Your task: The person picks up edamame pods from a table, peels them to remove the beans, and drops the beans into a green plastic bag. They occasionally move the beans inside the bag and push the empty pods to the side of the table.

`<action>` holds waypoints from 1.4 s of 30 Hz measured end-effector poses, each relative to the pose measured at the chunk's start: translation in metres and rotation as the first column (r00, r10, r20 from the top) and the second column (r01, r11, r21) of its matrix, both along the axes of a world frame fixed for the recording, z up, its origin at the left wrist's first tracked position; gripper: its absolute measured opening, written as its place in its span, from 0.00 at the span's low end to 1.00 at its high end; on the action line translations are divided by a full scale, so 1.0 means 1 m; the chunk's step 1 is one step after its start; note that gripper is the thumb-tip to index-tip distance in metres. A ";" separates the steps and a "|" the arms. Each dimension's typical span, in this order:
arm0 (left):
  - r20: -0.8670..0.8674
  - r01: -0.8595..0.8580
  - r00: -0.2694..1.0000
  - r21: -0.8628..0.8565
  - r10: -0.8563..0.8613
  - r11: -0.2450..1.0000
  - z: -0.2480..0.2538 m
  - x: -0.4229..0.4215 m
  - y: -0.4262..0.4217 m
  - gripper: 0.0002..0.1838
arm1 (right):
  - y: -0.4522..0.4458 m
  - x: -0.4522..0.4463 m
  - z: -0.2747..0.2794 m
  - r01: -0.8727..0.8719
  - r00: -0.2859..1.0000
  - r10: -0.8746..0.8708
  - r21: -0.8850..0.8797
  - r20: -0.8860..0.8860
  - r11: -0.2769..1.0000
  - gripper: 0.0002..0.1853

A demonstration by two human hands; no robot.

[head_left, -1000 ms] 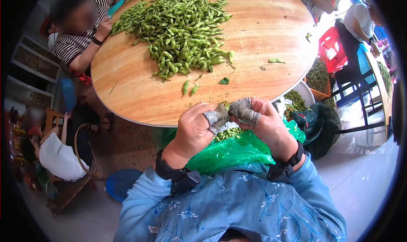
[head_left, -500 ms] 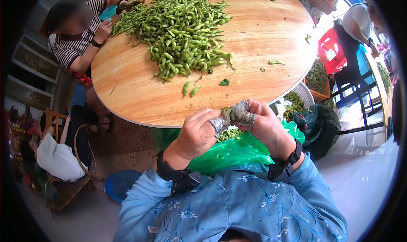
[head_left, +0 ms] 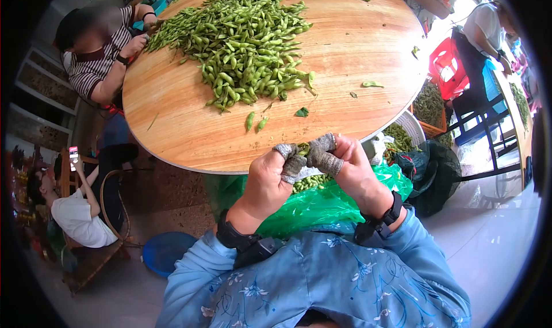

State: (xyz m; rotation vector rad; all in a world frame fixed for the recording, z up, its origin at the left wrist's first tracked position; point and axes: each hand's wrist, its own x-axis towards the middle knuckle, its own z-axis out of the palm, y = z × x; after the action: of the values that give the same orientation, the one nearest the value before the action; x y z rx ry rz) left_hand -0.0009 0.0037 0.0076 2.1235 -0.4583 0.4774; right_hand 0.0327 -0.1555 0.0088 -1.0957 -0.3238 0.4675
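Observation:
My left hand point(head_left: 265, 177) and my right hand point(head_left: 361, 176) meet at the near edge of the table. Grey cloth covers wrap the thumb and index finger of each. Pinched between their fingertips is a green soybean pod point(head_left: 303, 149), mostly hidden by the covers. Just below, shelled beans point(head_left: 310, 182) lie in a green plastic bag point(head_left: 322, 210) by my lap. Beyond my hands, a large pile of soybean pods point(head_left: 247, 52) spreads over the wooden table point(head_left: 345, 58). Two loose pods point(head_left: 250, 121) and a leaf point(head_left: 302, 112) lie nearer to me.
A white basket point(head_left: 415, 129) of pods stands right of the table, with an orange crate point(head_left: 432, 112) behind it. A dark bag point(head_left: 440, 167) lies close by. On the left floor is a blue basin point(head_left: 167, 253). Other people sit around; one holds a phone point(head_left: 73, 154).
My hands have shifted slightly, and the left fingers have closed in around the pod. At far left, a seated person's phone has come into view. The person in stripes has leaned down.

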 end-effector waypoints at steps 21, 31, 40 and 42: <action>-0.442 -0.010 0.851 -0.551 -0.283 0.834 -0.002 -0.001 -0.003 0.06 | -0.018 -0.005 0.008 0.115 0.958 -0.047 -0.228 0.284 0.967 0.07; -0.592 0.060 0.606 -0.632 -0.531 0.773 0.021 0.007 -0.001 0.18 | -0.042 0.008 0.013 -0.148 0.987 0.149 0.010 -0.066 0.989 0.09; -0.596 0.038 0.695 -0.529 -0.403 0.848 0.021 0.004 -0.011 0.05 | -0.037 0.013 0.014 -0.031 0.999 0.025 -0.159 -0.038 0.987 0.05; -0.518 0.032 0.798 -0.476 -0.309 0.879 0.013 0.006 -0.009 0.03 | -0.035 0.013 0.012 0.398 0.903 -0.266 -0.421 0.338 0.815 0.06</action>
State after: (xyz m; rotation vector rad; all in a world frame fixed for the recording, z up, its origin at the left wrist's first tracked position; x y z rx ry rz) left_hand 0.0049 -0.0049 0.0202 1.6373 -0.1586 -0.1851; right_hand 0.0459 -0.1903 0.0206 -1.6805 -0.2420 0.0736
